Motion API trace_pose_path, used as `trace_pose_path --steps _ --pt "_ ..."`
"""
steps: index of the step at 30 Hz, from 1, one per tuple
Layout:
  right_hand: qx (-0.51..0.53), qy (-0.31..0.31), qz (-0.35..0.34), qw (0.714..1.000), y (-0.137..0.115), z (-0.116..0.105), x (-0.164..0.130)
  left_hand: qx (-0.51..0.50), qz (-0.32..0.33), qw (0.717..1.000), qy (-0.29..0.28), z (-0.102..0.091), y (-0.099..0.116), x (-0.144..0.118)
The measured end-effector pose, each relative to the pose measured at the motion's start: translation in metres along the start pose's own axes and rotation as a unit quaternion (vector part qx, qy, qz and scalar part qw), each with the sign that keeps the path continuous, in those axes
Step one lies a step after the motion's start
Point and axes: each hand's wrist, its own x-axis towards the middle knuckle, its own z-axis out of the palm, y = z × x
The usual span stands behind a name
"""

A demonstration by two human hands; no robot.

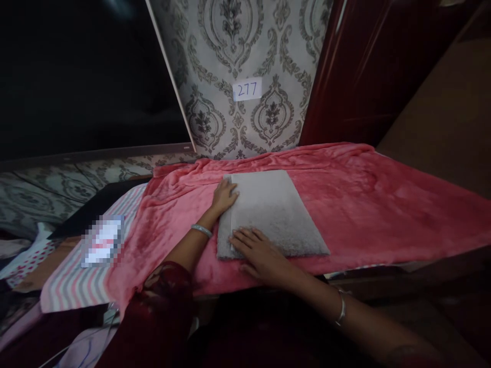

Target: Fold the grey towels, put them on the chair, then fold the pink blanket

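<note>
A grey plush cloth (272, 204), squared off like a flat folded piece or a mat, lies on a pink fleece blanket (353, 204). My left hand (225, 195) rests at its far left corner, fingers apart over the edge. Near the close left corner, my right hand (259, 253) lies flat on the grey plush, fingers stretched toward the left edge. Neither hand grips anything. A narrow strip along the left side of the grey cloth looks smoother, with a line like a seam or fold.
A large dark screen (84, 76) stands at the back left. Striped cloth (76, 286) shows under the blanket, with a blurred white packet (103, 243) on it. A card marked 277 (247, 89) hangs on patterned wallpaper. Dark red glossy furniture (353, 71) rises at the back right.
</note>
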Motion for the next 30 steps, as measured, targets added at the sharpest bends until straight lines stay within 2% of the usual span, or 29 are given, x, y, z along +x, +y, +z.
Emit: trace_pose_path --steps 1,3,8,11,14,16,20,23,27,29,30 --pt "-0.002 0.014 0.013 1.0 -0.003 0.004 0.002 -0.044 -0.038 0.998 0.024 -0.004 -0.002 -0.002" --pt "-0.009 0.042 0.036 0.998 -0.009 0.012 0.007 -0.093 -0.087 0.991 0.036 -0.013 -0.006 -0.01" --pt "-0.021 0.093 0.063 0.993 -0.022 0.027 0.018 -0.163 -0.153 0.975 -0.011 -0.035 -0.007 -0.043" --pt "-0.025 0.115 0.074 0.99 -0.027 0.03 0.021 -0.222 -0.187 0.955 -0.059 -0.039 -0.003 -0.063" --pt "-0.031 0.137 0.087 0.986 -0.029 0.033 0.024 -0.348 -0.199 0.91 -0.103 -0.035 0.002 -0.075" --pt "-0.032 0.153 0.097 0.983 -0.029 0.035 0.027 -0.418 -0.188 0.882 -0.109 -0.031 0.006 -0.077" --pt "-0.035 0.179 0.113 0.977 -0.024 0.037 0.031 -0.467 -0.179 0.86 -0.101 -0.026 0.008 -0.073" --pt "-0.008 0.203 0.104 0.974 -0.016 0.026 0.032 -0.463 -0.192 0.86 -0.096 -0.024 0.003 -0.068" --pt "0.081 0.244 0.063 0.964 -0.006 -0.003 0.029 -0.439 -0.181 0.878 -0.065 -0.02 -0.007 -0.062" --pt "0.115 0.26 0.045 0.958 -0.003 -0.02 0.024 -0.41 -0.156 0.898 -0.03 -0.018 -0.009 -0.056" --pt "0.127 0.265 0.039 0.955 -0.002 -0.028 0.02 -0.368 -0.124 0.921 -0.008 -0.018 -0.01 -0.053"
